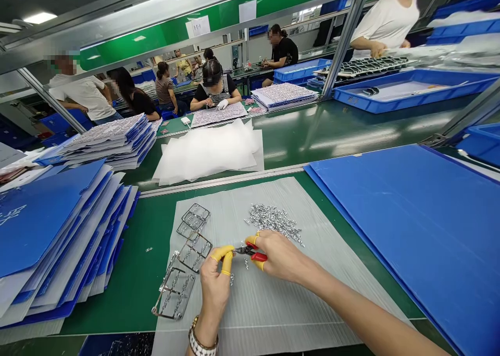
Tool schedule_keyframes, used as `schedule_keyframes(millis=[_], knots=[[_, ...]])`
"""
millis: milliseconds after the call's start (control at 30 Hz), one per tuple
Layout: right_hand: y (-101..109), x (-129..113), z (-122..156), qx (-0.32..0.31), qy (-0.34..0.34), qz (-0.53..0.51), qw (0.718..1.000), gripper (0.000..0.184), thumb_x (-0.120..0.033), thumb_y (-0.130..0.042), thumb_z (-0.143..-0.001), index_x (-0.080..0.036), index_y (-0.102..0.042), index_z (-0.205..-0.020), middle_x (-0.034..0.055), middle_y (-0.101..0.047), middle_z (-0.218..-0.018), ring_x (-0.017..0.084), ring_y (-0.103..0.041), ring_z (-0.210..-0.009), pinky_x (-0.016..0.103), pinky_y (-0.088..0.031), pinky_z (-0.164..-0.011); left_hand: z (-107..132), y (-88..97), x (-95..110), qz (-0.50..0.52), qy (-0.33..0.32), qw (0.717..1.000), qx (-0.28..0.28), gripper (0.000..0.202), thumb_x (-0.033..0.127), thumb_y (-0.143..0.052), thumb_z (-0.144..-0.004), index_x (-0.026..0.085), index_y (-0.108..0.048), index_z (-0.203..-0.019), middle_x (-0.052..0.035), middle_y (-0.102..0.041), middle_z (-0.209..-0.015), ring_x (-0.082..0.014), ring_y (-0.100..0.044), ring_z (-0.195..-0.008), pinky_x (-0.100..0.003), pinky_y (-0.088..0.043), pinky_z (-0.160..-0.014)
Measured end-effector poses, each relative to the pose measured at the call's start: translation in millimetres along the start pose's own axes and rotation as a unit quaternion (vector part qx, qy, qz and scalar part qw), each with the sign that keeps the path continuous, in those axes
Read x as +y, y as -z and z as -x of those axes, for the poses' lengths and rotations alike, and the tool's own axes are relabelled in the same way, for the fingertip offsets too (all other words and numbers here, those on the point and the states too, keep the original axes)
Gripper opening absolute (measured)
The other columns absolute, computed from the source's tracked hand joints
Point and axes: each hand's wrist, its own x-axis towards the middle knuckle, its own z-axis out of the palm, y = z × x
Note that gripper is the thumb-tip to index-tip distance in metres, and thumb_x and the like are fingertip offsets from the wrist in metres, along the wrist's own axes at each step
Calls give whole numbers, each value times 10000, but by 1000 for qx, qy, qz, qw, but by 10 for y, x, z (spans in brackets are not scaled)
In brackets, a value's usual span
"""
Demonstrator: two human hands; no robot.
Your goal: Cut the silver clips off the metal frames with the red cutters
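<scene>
Over the pale sheet (312, 288), mid-worktop (144, 270), the action centres on one small metal piece (235, 251), or what looks like one, mostly hidden at the fingertips. The left hand (214, 280) is closed in a tight pinch on it, and the right hand (283, 254) wraps the red-handled pliers (247, 250), their dark, narrow nose right up against that pinch! Judging by the pose, this is the nipping or trimming step; the next move calls for a steady left pinch and a measured squeeze from the right, tips kept clear of skin. Whether the pliers are biting is too small to tell.

And look at the textures: smooth yellow finger cots (226, 265) cover several fingertips, while the sheet beneath shows fine ripples and a soft sheen. Just beyond the right hand glitters a loose heap of tiny silvery parts (273, 220), knobbly and slim. Left of the hands lie openwork metal frames (174, 293), rectangular, thin-barred, with little pieces inside their windows.

Further out, it's flat and glossy on the right, a broad blue plastic panel (402, 205); on the left, a leaning stack of blue and white sheets (58, 226); beyond, milky, soft-looking packing sheets (211, 155).
</scene>
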Motion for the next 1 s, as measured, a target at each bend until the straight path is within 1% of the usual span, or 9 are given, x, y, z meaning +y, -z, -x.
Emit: schedule_keyframes(millis=[100,233,367,433,533,600,800,900,1000], knots=[[-20,8,5,-4,-6,13,1000,49,-203,-556,-758,-197,-595,-788,32,-587,-719,168,-531,-655,247,-284,-556,2,-1,7,-12,-13,1000,0,169,248,-571,-835,206,-704,-930,-54,-701,-859,-169,-646,-801,-292,-509,-756],[-53,9,5,-7,-20,27,999,85,-185,-541,-752,-198,-604,-808,29,-591,-714,164,-533,-642,250,-251,-533,9,-10,26,-9,-7,1000,6,165,261,-582,-824,209,-710,-915,-55,-706,-857,-174,-648,-795,-296,-508,-755],[-49,16,2,-13,-51,30,998,66,-191,-538,-757,-196,-598,-783,30,-597,-714,162,-531,-631,254,-225,-518,12,-34,25,13,54,998,18,174,312,-621,-787,192,-714,-870,-64,-717,-818,-190,-656,-792,-304,-505,-751],[-33,33,7,-13,-74,15,997,48,-196,-537,-760,-199,-585,-761,19,-590,-701,149,-509,-597,254,-211,-507,11,-47,8,38,101,994,18,214,342,-627,-777,173,-701,-885,-67,-716,-784,-180,-646,-735,-282,-502,-681],[-13,71,23,-7,-99,-38,994,37,-209,-537,-760,-202,-553,-726,-9,-566,-658,125,-465,-549,248,-214,-499,4,-63,-15,84,152,985,3,271,375,-623,-774,147,-670,-913,-59,-699,-728,-127,-565,-562,-231,-444,-526],[-15,85,30,4,-105,-94,990,47,-226,-533,-762,-202,-537,-722,-24,-550,-635,120,-451,-544,241,-238,-502,-4,-69,-16,104,169,980,-2,281,384,-626,-769,139,-655,-904,-54,-690,-723,-94,-495,-489,-214,-405,-475],[-135,-47,-3,79,-108,-283,950,70,-242,-525,-753,-202,-548,-806,-23,-576,-712,130,-499,-631,234,-356,-568,-6,-108,28,116,192,974,-12,271,384,-628,-758,138,-630,-874,-54,-689,-741,-66,-448,-443,-199,-377,-443],[-236,-152,-27,102,-112,-323,934,103,-227,-561,-724,-202,-539,-821,-29,-583,-719,128,-508,-636,235,-372,-572,27,-148,66,108,185,976,-24,270,394,-620,-762,138,-632,-848,-47,-681,-703,-76,-473,-442,-203,-388,-438],[-296,-176,-19,109,-100,-325,934,113,-180,-549,-706,-203,-517,-812,-28,-589,-725,127,-519,-639,233,-378,-571,59,-160,112,84,172,980,-50,271,395,-610,-772,136,-653,-836,-54,-682,-692,-108,-538,-491,-218,-432,-463]])
